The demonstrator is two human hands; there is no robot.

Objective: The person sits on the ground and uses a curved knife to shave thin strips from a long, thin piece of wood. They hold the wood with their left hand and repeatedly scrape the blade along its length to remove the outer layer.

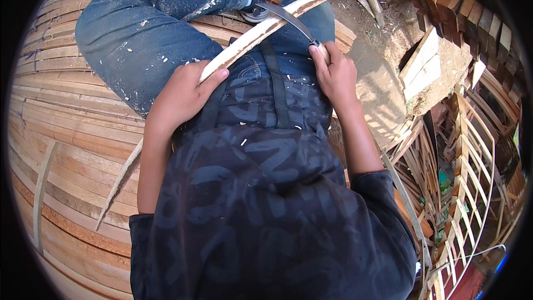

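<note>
A long pale bamboo strip (277, 19) runs diagonally across my lap, from the lower left to the upper right. My left hand (183, 94) is closed around the strip above my thigh, thumb lying along it. My right hand (333, 72) grips the handle of a curved dark knife (286, 15), whose blade lies across the strip near my knee. I sit in blue jeans (139, 33) flecked with pale shavings, and a dark patterned shirt fills the lower middle of the view.
A platform of flat bamboo slats (66, 133) lies under me and to the left. A loose strip (41, 189) rests on it. Stacked wooden pieces (455, 5) and woven bamboo frames (472, 172) crowd the right side.
</note>
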